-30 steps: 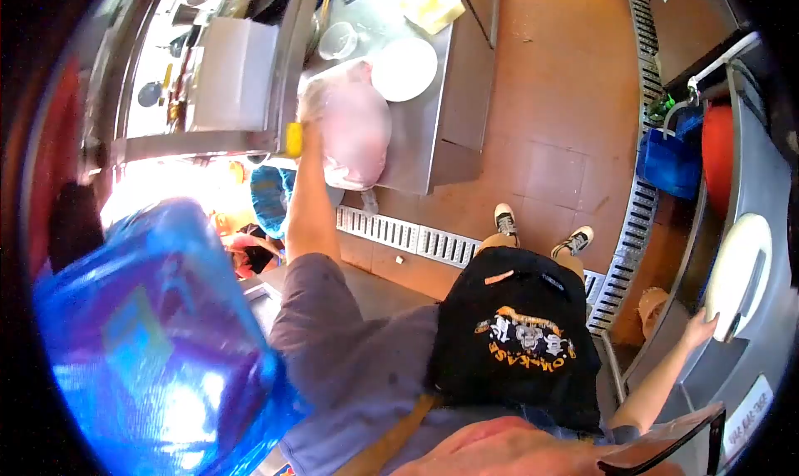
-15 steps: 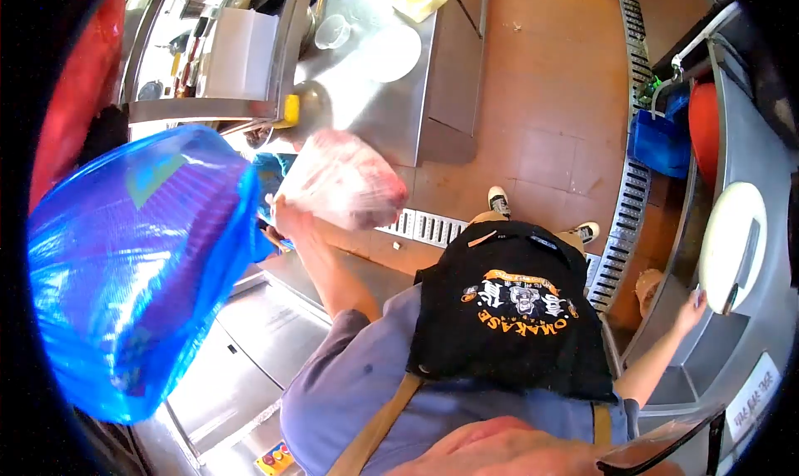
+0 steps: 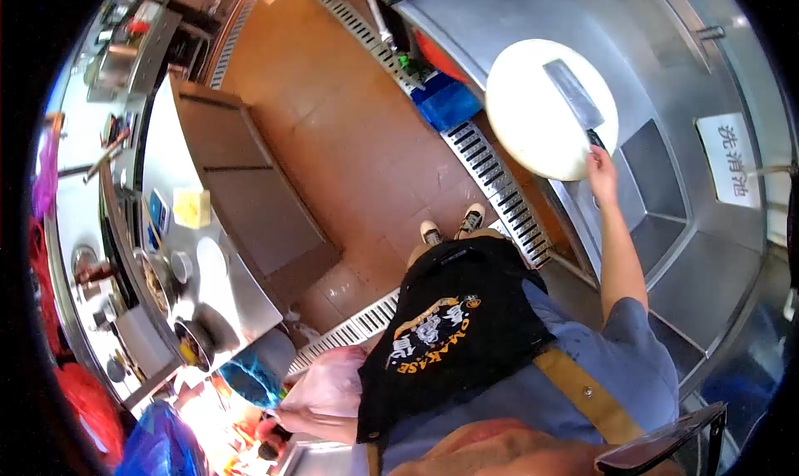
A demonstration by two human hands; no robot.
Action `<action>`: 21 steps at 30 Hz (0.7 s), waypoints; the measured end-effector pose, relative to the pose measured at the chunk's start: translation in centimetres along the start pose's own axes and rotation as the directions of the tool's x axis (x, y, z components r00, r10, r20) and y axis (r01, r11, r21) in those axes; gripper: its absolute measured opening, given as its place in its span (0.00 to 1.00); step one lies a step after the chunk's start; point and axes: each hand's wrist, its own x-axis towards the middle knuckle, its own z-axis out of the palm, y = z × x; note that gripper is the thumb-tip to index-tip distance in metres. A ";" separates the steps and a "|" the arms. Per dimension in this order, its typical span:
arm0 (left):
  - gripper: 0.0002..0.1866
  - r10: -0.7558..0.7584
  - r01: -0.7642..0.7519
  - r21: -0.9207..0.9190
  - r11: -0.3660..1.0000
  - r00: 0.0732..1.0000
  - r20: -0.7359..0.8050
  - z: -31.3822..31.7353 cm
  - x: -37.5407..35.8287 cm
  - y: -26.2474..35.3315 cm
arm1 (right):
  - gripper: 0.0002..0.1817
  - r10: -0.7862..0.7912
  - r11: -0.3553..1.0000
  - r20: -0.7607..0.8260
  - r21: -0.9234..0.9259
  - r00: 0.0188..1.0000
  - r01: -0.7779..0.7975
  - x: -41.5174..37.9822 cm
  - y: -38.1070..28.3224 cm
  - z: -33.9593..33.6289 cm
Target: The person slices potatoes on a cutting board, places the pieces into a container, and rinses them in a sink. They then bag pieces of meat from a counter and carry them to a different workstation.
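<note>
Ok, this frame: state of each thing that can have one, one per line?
Right hand: on the handle of the cleaver.
Cleaver: lying flat on the board.
Board: round, white, on the steel counter.
Left hand: gripping the bag, partly hidden.
Bag: clear plastic, full of pink meat, held low at the side.
Apron: black, worn.

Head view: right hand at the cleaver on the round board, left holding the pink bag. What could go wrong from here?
1. The right hand is at the handle of the cleaver on the round cutting board; a careless grip could cut.
2. The pink bag in the left hand hangs low, partly hidden behind the apron; it could slip.
</note>
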 end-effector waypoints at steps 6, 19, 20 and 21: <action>0.14 -0.046 0.025 0.071 0.997 0.952 0.302 12.5 -9.7 -3.8 | 0.23 -0.115 0.963 -0.029 -0.250 0.993 0.105 3.2 0.8 1.1; 0.19 0.376 -0.785 -0.336 0.520 -0.142 0.915 45.6 -46.1 8.0 | 0.18 -0.096 0.966 -0.057 0.234 0.994 0.107 0.3 -3.8 -0.4; 0.19 0.377 -0.798 -0.422 0.431 -0.265 0.887 48.2 -48.8 8.2 | 0.18 -0.097 0.964 -0.088 0.239 0.991 0.116 -0.3 -3.4 -0.4; 0.19 0.384 -0.758 -0.511 0.405 -0.366 0.848 51.9 -50.7 6.8 | 0.18 -0.098 0.962 -0.125 0.240 0.987 0.126 -0.6 -3.2 -0.5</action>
